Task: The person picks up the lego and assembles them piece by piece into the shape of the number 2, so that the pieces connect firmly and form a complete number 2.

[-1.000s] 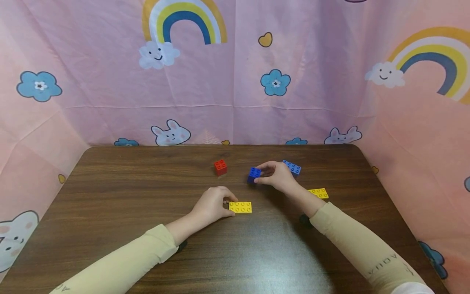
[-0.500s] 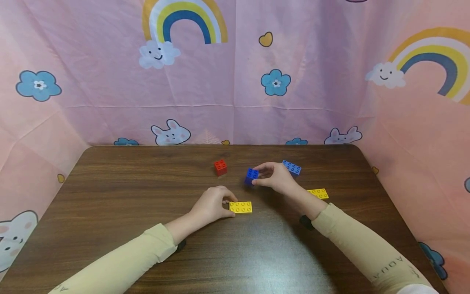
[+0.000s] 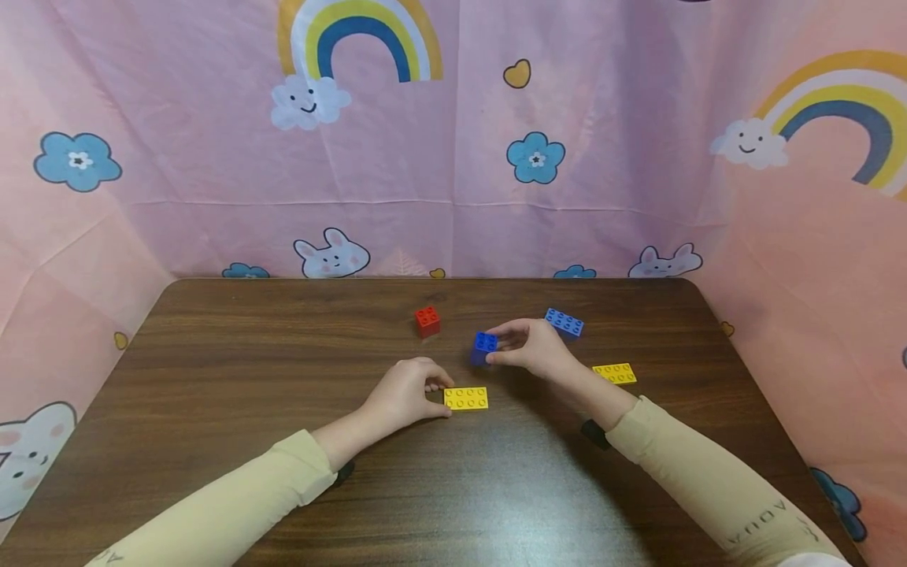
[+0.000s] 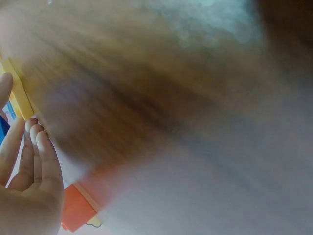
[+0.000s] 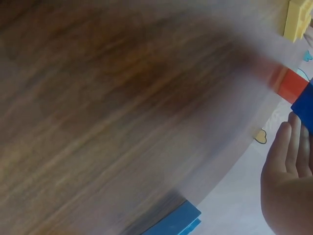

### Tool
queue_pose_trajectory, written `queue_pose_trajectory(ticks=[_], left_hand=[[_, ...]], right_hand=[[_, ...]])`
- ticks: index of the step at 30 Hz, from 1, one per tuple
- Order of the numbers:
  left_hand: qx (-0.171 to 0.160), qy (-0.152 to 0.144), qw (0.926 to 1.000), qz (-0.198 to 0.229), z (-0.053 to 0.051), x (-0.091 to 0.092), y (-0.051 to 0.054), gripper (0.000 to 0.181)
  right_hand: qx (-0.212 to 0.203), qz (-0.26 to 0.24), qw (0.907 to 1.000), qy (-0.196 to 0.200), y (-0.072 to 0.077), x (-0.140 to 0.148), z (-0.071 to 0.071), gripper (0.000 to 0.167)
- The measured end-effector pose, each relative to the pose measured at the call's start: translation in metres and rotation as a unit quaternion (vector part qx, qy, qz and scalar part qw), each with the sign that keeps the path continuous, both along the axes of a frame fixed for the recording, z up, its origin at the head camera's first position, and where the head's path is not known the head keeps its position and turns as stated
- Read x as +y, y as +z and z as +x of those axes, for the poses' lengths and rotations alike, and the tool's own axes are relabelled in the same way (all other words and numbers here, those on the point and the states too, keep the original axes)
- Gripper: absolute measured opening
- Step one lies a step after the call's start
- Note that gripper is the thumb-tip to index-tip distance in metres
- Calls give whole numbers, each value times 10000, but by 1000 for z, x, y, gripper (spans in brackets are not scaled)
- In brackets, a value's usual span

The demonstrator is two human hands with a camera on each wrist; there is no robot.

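My right hand pinches a dark blue square toy brick between thumb and fingers, studs up, beyond the yellow brick. Whether it touches the table is hard to tell. My left hand has its thumb and fingers at the two long sides of a yellow eight-stud brick, at its left end. The left wrist view shows the thumb over that yellow brick and fingertips by its end. In the right wrist view, the dark blue brick is at the fingertips, partly cut off.
A red square brick stands left of the dark blue one. Behind my right hand lies a lighter blue eight-stud brick; another yellow brick lies by the right forearm. A patterned cloth hangs behind the brown table.
My right hand has brought the dark blue brick slightly left and nearer to me, towards the yellow brick. The left hand has slid back a little along the yellow brick, which stays put.
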State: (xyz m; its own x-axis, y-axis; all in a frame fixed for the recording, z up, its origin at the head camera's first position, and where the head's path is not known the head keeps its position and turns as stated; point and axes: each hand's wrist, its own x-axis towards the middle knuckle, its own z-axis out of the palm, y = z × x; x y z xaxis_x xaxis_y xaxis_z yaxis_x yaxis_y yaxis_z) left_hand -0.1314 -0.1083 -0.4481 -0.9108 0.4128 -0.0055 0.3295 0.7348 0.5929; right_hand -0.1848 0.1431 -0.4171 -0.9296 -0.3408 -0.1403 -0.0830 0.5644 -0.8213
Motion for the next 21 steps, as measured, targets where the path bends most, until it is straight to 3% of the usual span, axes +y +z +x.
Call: queue_pose_trajectory(ticks=[14, 21], left_hand=[[133, -11, 9999, -35, 0, 2, -3, 28], [161, 26, 9999, 31, 2, 1, -3, 29]], right_hand=[[-234, -312, 9992, 40, 0, -1, 11, 37], [-57, -368, 9988, 318, -1, -6, 18, 36]])
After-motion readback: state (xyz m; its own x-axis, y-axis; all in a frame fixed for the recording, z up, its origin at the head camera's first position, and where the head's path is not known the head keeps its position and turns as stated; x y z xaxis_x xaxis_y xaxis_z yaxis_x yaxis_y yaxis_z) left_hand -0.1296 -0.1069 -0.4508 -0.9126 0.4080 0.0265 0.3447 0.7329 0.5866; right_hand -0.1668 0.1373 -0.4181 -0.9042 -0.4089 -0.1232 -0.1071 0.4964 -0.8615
